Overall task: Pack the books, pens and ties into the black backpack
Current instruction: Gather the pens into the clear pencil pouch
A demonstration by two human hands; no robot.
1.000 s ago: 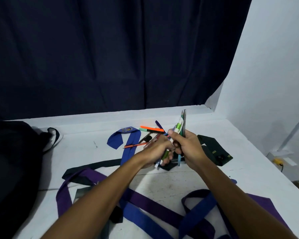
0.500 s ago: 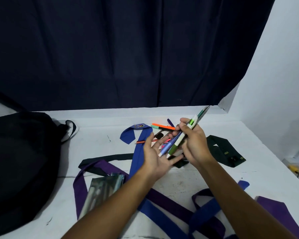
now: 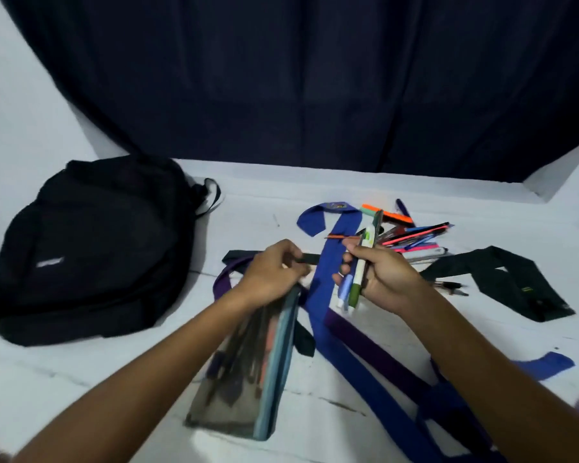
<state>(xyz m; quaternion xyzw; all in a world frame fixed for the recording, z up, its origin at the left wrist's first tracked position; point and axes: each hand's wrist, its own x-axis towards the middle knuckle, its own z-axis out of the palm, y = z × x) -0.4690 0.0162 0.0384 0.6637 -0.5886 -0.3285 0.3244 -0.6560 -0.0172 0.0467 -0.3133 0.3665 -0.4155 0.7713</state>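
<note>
White table (image 3: 315,182) — left hand (image 3: 274,272) newly pinching pouch (image 3: 248,365), right hand (image 3: 386,275) still gripping pens (image 3: 361,272).

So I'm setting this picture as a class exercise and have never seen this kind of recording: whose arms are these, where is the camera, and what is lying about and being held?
There is no machine here. A person wears a camera on the head, looking forward and down, so the two arms are their own. The left hand grips the top end of a see-through mesh pencil case that already has pens inside. The right hand holds a small bunch of pens. On the white table lie a black backpack at the left, a pile of loose pens, a blue tie, a purple tie and a dark green tie. No books are in view.
</note>
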